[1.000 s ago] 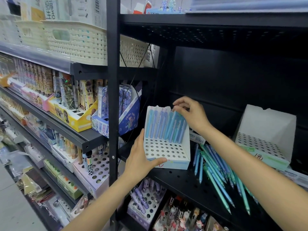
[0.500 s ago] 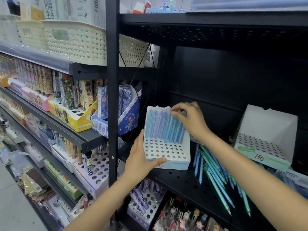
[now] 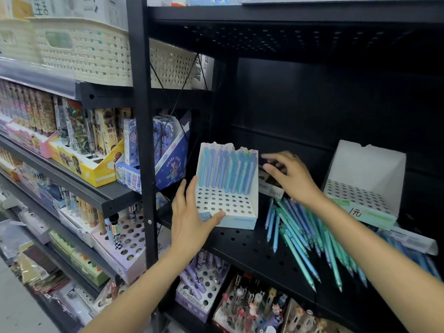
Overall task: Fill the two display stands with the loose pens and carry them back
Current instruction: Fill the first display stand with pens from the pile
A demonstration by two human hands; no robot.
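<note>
A white perforated display stand [image 3: 225,203] sits on the black shelf [image 3: 240,246], its back row filled with several blue pens [image 3: 228,169]. My left hand [image 3: 189,219] holds the stand's left front corner, fingers along its side and thumb across the front edge. To the right of the stand, my right hand [image 3: 290,174] hovers with fingers loosely spread and holds nothing. Below it lies a heap of loose blue and green pens [image 3: 300,229]. A second white stand [image 3: 365,186], with no pens in it, stands at the far right of the shelf.
A small box [image 3: 271,186] lies behind my right hand. A black upright post [image 3: 141,140] borders the shelf on the left. Beyond it are stocked shelves with boxed stationery [image 3: 84,150] and cream baskets [image 3: 84,51]. More pen displays [image 3: 249,306] sit below.
My right hand has let go of the pens in the stand and moved right, away from it. My left hand has kept its hold on the stand.
</note>
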